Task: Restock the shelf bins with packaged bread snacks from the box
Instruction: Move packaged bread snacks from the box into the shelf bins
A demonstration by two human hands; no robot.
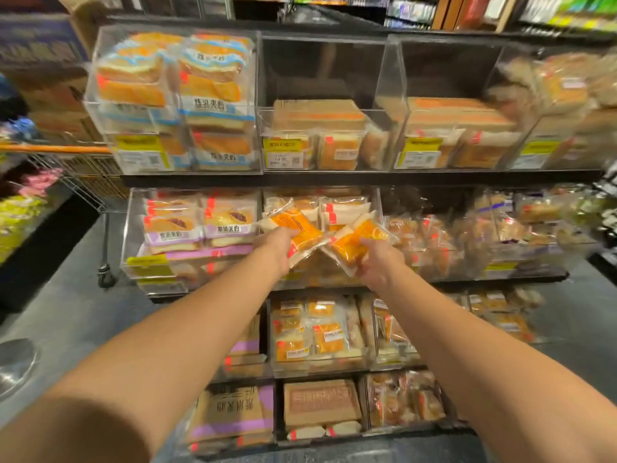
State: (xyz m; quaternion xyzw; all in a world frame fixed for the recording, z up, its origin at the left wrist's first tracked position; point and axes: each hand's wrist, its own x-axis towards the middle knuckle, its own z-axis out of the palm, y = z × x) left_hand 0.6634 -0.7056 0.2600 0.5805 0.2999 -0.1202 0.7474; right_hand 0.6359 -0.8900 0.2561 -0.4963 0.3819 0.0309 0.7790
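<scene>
Both forearms run off the bottom edge, so nothing above the elbows shows. The left hand point(275, 243) covers the lower end of its orange packet point(300, 228), and the right hand point(375, 262) hides the near end of the other packet point(354, 243). Right of the hands, the bins point(521, 228) smear into blur and their wrapped contents cannot be told apart. Yellow price labels point(287, 152) above the hands are too small to read. The cart point(83, 175) far left of the hands is cut off by the shelf.

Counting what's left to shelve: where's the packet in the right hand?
In the head view, just right of centre: the right hand holds the orange packet before the middle-row bin, beside the left hand's packet.
</scene>
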